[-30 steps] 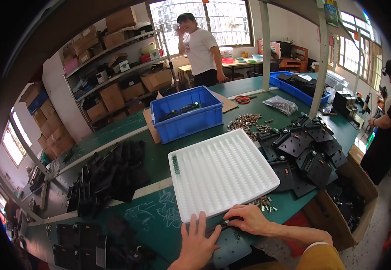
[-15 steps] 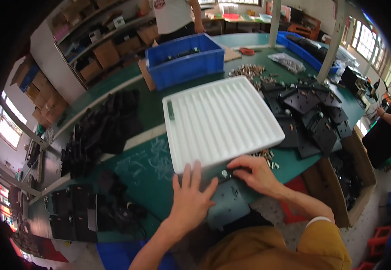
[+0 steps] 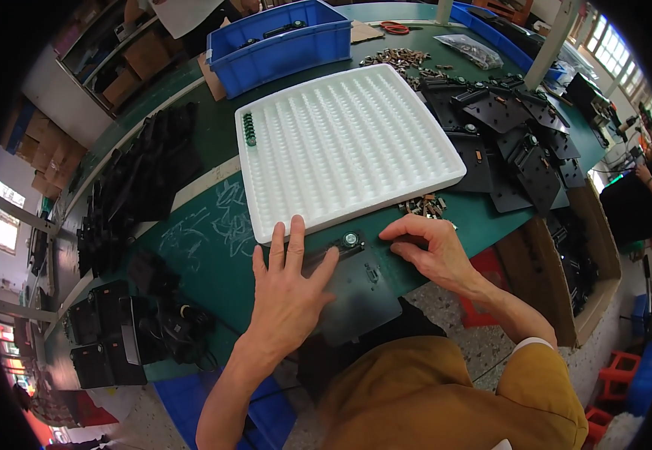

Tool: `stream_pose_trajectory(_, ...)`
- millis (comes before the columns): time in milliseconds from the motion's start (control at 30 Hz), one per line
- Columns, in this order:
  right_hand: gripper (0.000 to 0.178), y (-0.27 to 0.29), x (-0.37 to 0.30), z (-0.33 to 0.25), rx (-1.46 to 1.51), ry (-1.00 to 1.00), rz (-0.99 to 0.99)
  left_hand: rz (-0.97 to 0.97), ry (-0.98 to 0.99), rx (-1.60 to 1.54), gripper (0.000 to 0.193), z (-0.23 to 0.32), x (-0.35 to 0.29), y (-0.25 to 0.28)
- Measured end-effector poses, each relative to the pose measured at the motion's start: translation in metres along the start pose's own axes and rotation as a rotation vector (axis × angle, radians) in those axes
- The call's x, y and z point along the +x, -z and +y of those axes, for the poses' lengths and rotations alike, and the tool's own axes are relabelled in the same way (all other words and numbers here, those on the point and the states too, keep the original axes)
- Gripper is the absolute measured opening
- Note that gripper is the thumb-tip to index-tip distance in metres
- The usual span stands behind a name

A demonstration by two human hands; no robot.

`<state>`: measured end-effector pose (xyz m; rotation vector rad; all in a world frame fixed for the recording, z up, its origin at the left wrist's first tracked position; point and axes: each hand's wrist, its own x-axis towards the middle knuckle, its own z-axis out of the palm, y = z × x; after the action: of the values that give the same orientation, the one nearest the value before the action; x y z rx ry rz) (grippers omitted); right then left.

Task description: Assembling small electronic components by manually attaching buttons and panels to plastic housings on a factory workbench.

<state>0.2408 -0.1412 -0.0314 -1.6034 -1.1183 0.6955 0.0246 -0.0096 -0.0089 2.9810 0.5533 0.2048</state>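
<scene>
A flat black plate (image 3: 359, 296) lies at the table's near edge, with a round silver screw (image 3: 350, 239) on the raised fitting along its far side. My left hand (image 3: 288, 292) rests on the plate's left part with the fingers spread. Just right of the fitting hovers my right hand (image 3: 434, 251), its thumb and index finger curved and a little apart; I see nothing between them. Directly beyond both hands is a white ridged foam tray (image 3: 348, 150), holding a short row of small green parts (image 3: 248, 129) at its left edge.
Black plates with fittings (image 3: 509, 112) are piled at the right. Small metal pieces (image 3: 397, 58) lie behind the tray, more (image 3: 425, 206) by its near right corner. A blue crate (image 3: 281, 52) stands at the back. Black parts (image 3: 149, 180) fill the left; a cardboard box (image 3: 596, 270) stands lower right.
My right hand has come away from the plate's fitting, a little to the right, uncovering the screw. My left hand stays on the plate. The whole view has tilted downward.
</scene>
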Motion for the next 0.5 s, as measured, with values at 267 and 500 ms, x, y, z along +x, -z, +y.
stream_pose_trajectory(267, 0.019, 0.051, -0.022, -0.007, -0.280, 0.084, 0.204, -0.006, 0.001, -0.001, 0.064, 0.000, 0.003, 0.003)
stream_pose_trajectory(500, 0.021, 0.060, -0.030, 0.008, -0.483, 0.147, 0.190, -0.041, 0.014, -0.006, 0.063, 0.002, 0.004, 0.007)
